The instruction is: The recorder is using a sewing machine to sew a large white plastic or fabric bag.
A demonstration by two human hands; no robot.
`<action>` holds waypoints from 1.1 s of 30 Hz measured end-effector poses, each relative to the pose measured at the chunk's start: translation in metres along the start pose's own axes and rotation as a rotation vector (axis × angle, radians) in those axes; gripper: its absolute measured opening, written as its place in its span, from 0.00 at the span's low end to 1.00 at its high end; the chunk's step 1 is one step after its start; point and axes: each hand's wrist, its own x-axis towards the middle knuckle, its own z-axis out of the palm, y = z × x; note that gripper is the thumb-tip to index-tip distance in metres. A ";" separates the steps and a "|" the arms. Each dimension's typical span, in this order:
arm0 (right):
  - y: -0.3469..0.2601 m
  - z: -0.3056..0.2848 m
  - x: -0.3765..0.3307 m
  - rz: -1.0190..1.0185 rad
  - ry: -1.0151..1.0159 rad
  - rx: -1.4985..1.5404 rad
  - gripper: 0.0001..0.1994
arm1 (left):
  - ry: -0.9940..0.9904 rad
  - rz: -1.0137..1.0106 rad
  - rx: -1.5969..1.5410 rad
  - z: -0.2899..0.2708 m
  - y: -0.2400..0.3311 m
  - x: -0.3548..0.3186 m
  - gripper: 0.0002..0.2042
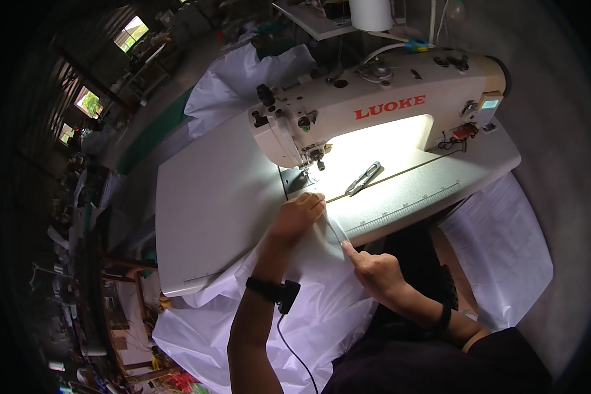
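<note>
A white sewing machine (394, 98) stands over its pale table, its lamp lighting the needle area. Just in front of the presser foot (313, 175), my left hand (300, 215) has its fingers closed on the edge of a white sheet of fabric (308, 276). The sheet drapes over the table's front edge toward my lap. My right hand (379, 274) is lower and to the right, its fingers curled and its fingertips pinching the same sheet's edge. Grey thread snips (363, 178) lie on the lit table beneath the machine arm.
More white sheet material (243, 82) is heaped behind the table, and another white pile (499, 249) hangs at the right. A ruler scale (404, 209) runs along the table's front edge. A cable (295, 348) trails from my left wrist strap. Cluttered shelving (121, 295) stands at the left.
</note>
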 end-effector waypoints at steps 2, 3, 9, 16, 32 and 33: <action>-0.001 -0.001 0.003 0.005 0.017 -0.035 0.22 | 0.135 0.007 0.017 -0.001 0.002 -0.004 0.10; -0.001 -0.001 0.005 0.059 0.026 0.048 0.16 | 0.108 0.008 0.017 -0.001 0.004 -0.005 0.10; 0.005 0.003 0.020 0.204 0.099 0.407 0.06 | 0.054 -0.038 0.075 -0.004 0.010 0.000 0.11; 0.000 0.007 0.026 0.324 0.003 0.520 0.15 | 0.000 -0.109 -0.026 -0.003 0.012 -0.001 0.07; 0.001 0.026 0.073 0.094 -0.104 0.181 0.20 | 0.055 -0.405 0.283 0.012 0.028 -0.027 0.24; 0.002 0.028 0.079 0.096 -0.100 0.203 0.19 | 0.044 -0.402 0.265 0.013 0.020 -0.025 0.24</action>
